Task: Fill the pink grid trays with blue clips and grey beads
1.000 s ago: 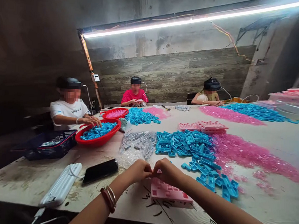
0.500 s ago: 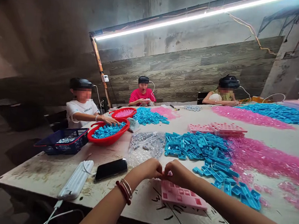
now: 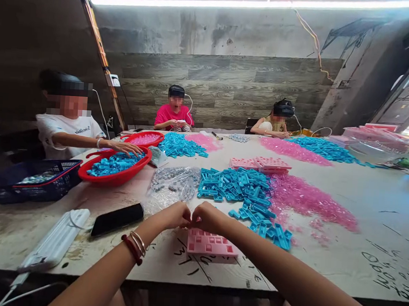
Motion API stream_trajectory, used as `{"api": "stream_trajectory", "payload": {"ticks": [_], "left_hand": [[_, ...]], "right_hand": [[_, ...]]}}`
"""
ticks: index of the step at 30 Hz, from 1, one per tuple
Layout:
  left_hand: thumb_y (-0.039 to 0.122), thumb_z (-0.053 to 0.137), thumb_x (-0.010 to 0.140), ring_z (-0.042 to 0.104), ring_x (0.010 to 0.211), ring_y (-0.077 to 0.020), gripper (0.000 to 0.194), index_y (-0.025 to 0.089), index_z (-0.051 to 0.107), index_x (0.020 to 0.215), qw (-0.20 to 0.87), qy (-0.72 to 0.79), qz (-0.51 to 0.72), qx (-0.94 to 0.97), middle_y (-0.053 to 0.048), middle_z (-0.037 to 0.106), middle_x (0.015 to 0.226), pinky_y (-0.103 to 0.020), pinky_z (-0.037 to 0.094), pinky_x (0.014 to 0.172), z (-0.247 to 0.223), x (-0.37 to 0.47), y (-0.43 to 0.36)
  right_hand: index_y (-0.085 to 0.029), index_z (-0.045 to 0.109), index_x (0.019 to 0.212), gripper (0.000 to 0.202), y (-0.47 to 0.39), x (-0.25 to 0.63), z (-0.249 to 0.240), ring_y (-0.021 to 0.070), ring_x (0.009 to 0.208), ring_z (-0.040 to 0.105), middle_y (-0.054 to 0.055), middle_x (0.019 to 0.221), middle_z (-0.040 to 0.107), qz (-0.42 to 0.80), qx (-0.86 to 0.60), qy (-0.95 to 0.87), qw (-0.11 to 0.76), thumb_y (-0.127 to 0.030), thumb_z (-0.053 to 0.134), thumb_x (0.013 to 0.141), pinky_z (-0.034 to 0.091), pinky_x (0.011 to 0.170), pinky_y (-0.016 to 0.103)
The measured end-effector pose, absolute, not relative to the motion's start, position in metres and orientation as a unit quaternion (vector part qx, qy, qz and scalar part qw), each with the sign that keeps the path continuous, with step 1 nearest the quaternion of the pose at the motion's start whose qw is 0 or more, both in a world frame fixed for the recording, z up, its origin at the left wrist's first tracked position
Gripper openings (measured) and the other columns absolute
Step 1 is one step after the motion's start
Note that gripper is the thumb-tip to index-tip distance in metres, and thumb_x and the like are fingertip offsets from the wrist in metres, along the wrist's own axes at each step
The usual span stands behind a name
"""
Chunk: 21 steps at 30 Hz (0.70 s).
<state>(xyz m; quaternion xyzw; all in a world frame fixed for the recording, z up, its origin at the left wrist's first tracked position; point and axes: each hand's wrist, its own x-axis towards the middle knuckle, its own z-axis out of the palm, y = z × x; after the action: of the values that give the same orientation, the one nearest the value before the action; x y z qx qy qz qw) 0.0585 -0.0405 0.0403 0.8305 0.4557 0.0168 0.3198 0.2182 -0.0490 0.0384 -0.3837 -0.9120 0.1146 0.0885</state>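
Observation:
My left hand (image 3: 179,216) and my right hand (image 3: 205,216) meet fingertip to fingertip over the far left edge of a pink tray (image 3: 212,247) with square openings. Both have closed fingers, and whatever they pinch is too small or hidden to name. Beyond them lies a heap of blue plastic pieces (image 3: 235,184), with clear pink pieces (image 3: 302,200) to its right. A clear plastic bag of small beads (image 3: 175,184) rests just past my left hand.
At left are a black phone (image 3: 117,219), a white power bank (image 3: 56,238), a dark blue basket (image 3: 32,193) and a red bowl (image 3: 120,178) of blue pieces with a person's hand over it. More pink trays (image 3: 275,164) lie farther back. Three people sit around the table.
The view has turned right and levelled, so the table's contents appear farther left. My hands remain together above the pink tray. The person's hand at the red bowl looks flatter and more raised.

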Motion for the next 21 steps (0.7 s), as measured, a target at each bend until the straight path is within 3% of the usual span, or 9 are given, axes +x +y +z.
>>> {"api": "stream_trajectory", "payload": {"ticks": [5, 12, 15, 19, 21], "left_hand": [[0.023, 0.051, 0.068, 0.045, 0.053, -0.0103, 0.021, 0.010, 0.067, 0.068, 0.307, 0.468, 0.077, 0.825, 0.001, 0.057, 0.056, -0.019, 0.028, 0.048, 0.028, 0.054, -0.048], [0.028, 0.051, 0.070, 0.053, 0.060, -0.0122, 0.024, 0.011, 0.068, 0.075, 0.253, 0.466, 0.094, 0.843, -0.002, 0.063, 0.064, -0.019, 0.033, 0.052, 0.031, 0.053, -0.053], [0.031, 0.050, 0.071, 0.055, 0.060, -0.0129, 0.027, 0.012, 0.065, 0.083, 0.287, 0.460, 0.108, 0.833, -0.001, 0.062, 0.064, -0.019, 0.036, 0.052, 0.033, 0.049, -0.055], [0.029, 0.052, 0.070, 0.055, 0.061, -0.0129, 0.027, 0.013, 0.060, 0.090, 0.293, 0.453, 0.129, 0.832, 0.000, 0.061, 0.070, -0.020, 0.039, 0.054, 0.031, 0.049, -0.057], [0.026, 0.054, 0.069, 0.054, 0.065, -0.0125, 0.023, 0.014, 0.062, 0.087, 0.270, 0.438, 0.137, 0.846, -0.001, 0.060, 0.075, -0.021, 0.040, 0.058, 0.030, 0.052, -0.058]], "right_hand": [[-0.016, 0.074, 0.077, 0.013, -0.047, 0.220, 0.035, 0.0147, 0.062, 0.061, 0.007, 0.070, 0.070, 0.117, -0.367, -0.918, 0.089, -0.016, 0.063, 0.070, 0.037, 0.058, 0.021], [-0.016, 0.073, 0.080, 0.013, -0.055, 0.231, 0.026, 0.0145, 0.066, 0.063, 0.007, 0.076, 0.070, 0.170, -0.376, -0.895, 0.170, -0.016, 0.061, 0.074, 0.042, 0.061, 0.021], [-0.018, 0.069, 0.094, 0.024, -0.058, 0.241, 0.029, 0.0175, 0.082, 0.063, 0.008, 0.091, 0.069, 0.180, -0.356, -0.901, 0.169, -0.016, 0.063, 0.072, 0.045, 0.072, 0.025], [-0.010, 0.058, 0.114, 0.059, -0.060, 0.256, 0.033, 0.0259, 0.098, 0.056, 0.017, 0.108, 0.060, 0.124, -0.424, -0.888, 0.127, -0.032, 0.074, 0.061, 0.044, 0.081, 0.033], [-0.010, 0.062, 0.107, 0.049, -0.060, 0.260, 0.034, 0.0242, 0.092, 0.058, 0.015, 0.100, 0.063, 0.119, -0.437, -0.885, 0.108, -0.035, 0.071, 0.066, 0.044, 0.077, 0.032]]}}
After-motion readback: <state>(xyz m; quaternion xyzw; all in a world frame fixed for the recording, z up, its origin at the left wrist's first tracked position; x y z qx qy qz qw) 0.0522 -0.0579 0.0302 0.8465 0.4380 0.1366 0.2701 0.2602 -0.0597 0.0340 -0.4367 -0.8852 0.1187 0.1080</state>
